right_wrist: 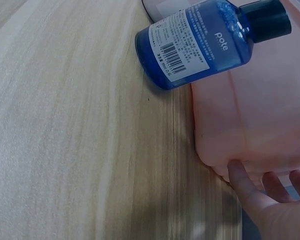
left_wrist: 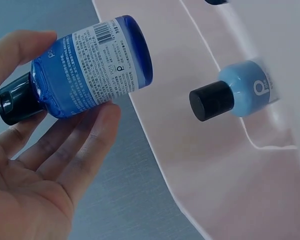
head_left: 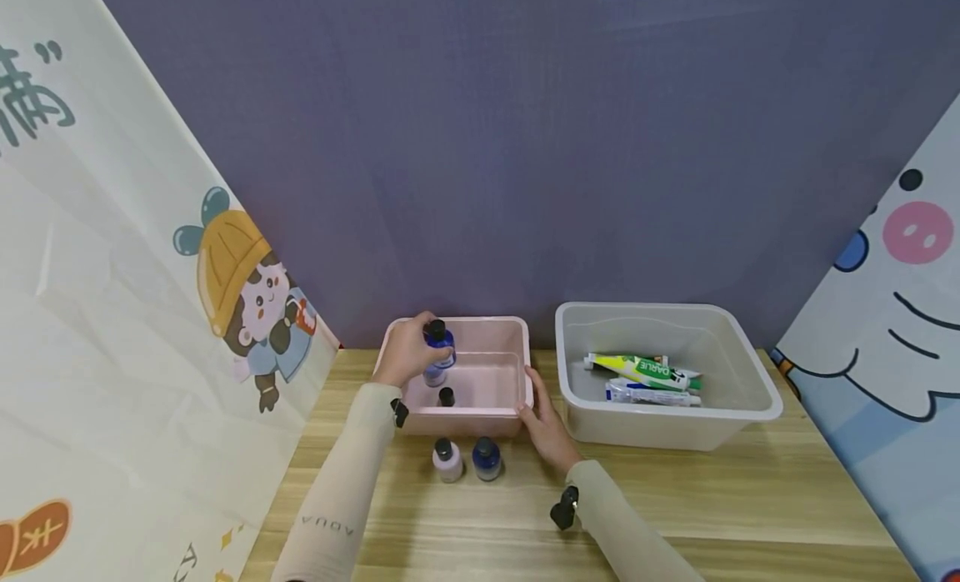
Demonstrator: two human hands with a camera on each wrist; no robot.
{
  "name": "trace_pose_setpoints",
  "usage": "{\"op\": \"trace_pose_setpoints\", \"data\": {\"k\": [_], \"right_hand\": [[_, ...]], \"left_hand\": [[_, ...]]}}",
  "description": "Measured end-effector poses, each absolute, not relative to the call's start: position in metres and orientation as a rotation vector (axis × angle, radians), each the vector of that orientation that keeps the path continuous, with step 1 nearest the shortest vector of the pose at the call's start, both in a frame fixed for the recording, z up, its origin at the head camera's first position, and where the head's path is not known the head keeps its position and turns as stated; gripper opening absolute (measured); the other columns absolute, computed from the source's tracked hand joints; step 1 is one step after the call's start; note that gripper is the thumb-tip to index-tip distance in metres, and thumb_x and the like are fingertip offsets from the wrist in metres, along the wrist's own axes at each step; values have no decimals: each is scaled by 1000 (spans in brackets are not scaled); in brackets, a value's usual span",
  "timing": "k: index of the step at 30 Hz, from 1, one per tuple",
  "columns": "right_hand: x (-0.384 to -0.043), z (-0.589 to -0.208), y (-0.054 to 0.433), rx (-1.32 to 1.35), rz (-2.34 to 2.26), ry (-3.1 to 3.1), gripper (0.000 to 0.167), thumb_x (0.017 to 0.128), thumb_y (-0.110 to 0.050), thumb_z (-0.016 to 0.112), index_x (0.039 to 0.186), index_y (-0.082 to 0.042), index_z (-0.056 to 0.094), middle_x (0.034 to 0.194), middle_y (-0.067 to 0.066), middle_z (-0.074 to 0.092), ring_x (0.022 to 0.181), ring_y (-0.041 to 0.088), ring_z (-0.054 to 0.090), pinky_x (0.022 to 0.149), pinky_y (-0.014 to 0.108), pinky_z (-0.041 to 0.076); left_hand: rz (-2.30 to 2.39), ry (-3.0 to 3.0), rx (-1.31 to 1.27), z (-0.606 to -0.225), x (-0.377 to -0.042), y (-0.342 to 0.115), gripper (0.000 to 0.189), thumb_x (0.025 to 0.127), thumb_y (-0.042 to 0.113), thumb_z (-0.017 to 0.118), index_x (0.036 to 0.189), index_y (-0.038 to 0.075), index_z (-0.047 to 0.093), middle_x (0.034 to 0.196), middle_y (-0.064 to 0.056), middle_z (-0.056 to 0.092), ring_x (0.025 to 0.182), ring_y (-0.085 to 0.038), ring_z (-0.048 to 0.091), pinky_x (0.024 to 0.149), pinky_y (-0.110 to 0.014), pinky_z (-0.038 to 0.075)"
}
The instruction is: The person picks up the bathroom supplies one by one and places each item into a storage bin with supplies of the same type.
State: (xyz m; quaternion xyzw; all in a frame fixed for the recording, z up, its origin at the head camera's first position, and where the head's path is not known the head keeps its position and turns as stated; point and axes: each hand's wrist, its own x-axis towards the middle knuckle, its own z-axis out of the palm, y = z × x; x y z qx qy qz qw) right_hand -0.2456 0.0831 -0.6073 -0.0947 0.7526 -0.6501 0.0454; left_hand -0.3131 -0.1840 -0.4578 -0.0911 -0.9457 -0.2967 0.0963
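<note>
My left hand (head_left: 402, 350) holds a blue bottle (left_wrist: 90, 65) with a black cap above the left part of the pink bin (head_left: 491, 412). The thumb is on one side of the bottle and the fingers on the other. Inside the bin is a light blue bottle (left_wrist: 250, 90), and a black cap (head_left: 446, 397) shows behind the front wall. At the bin's front right corner, my right hand (head_left: 550, 428) grips the outside, thumb on the front wall and fingers along the side. On the table before the bin stand a pale pink bottle (head_left: 448, 465) and another blue bottle (right_wrist: 190, 45).
A larger white bin (head_left: 675, 428) stands to the right, with several toothpaste tubes (head_left: 645, 371) lying in it. Behind both bins rises a grey-blue partition (head_left: 525, 148). Printed white panels flank the wooden table (head_left: 675, 499).
</note>
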Motion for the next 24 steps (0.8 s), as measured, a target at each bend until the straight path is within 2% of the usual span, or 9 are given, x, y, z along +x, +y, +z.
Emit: {"op": "trace_pose_setpoints", "data": {"k": [11, 15, 24], "right_hand": [[-246, -605, 83, -272, -1992, 2265, 68, 108, -22, 51, 157, -53, 17, 172, 13, 15, 154, 41, 24, 121, 63, 24], [-246, -605, 83, -290, -2003, 2250, 68, 108, -21, 51, 159, -50, 16, 172, 14, 15, 154, 41, 24, 121, 62, 25], [-247, -606, 83, -307, -2035, 2235, 67, 108, -19, 51, 162, -40, 16, 171, 16, 16, 154, 41, 24, 121, 62, 25]], "left_hand": [[-781, -2922, -235, -461, -323, -180, 60, 78, 33, 89, 127, 8, 63, 101, -9, 75, 81, -21, 66, 72, -37, 55], [-700, -2959, -229, -460, -326, -178, 60, 78, 35, 89, 126, 10, 64, 101, -9, 75, 80, -22, 67, 70, -37, 55], [-666, -3042, -201, -456, -334, -173, 56, 77, 38, 89, 122, 14, 65, 106, -8, 73, 88, -25, 70, 76, -40, 60]]}}
